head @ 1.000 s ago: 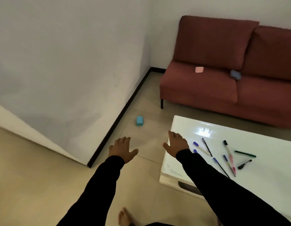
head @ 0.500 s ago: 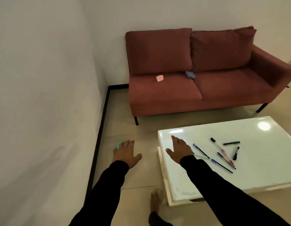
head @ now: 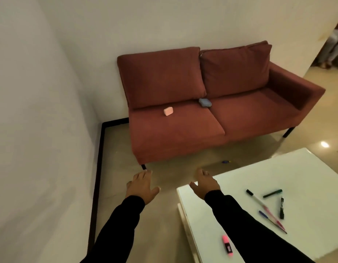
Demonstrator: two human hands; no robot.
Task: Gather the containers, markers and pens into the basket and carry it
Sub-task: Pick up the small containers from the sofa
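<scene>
The left hand is hovering over smooth beige floor tiles, grip wide and holding nothing. On the dark red fabric sofa are lying two small containers: a pink rectangular box and a grey-blue pouch. The right hand is reaching past the corner of the glossy white tabletop, fingers spread, empty. A pink highlighter and five pens are resting there, open floor between tabletop and sofa.

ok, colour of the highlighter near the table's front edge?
Pink highlighter with a black label, head view.
</scene>
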